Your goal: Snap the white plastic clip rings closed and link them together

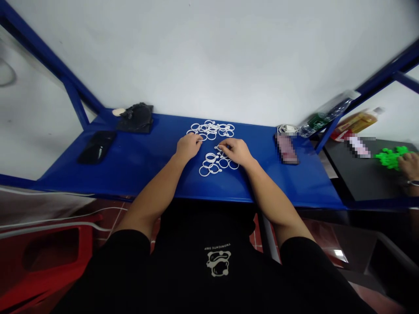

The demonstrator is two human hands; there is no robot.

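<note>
Rings (212, 126), thin and white with small knobs, lie in two loose groups on the blue table (209, 187), as the head view shows. One group is near the wall (209, 56); the other is closer to the person's body. Many overlap, so their exact number is hard to make out.

The left hand (189, 147) rests at the near edge of the farther group, its fingertips at a ring; the fingers are bent and close together, but whether they pinch it I cannot tell. The right hand (236, 150) is above the far side of the nearer group, thumb and fingertip closed on a white ring (217, 147) that is mostly hidden. Its palm and fingers also cover part of that group.

Toward the left of the table are a glossy dark object (97, 147) and a flat black piece with a crumpled top (139, 117), beside a pale item (118, 112). Toward the right, a white cable (287, 129) lies near a pixelated flat object (286, 149), with a clear bottle (324, 115) tilted behind. Farther right, a dark surface (363, 174) bears a bright green thing (389, 158), touched by another person's hand (409, 165), which the frame cuts off.
</note>
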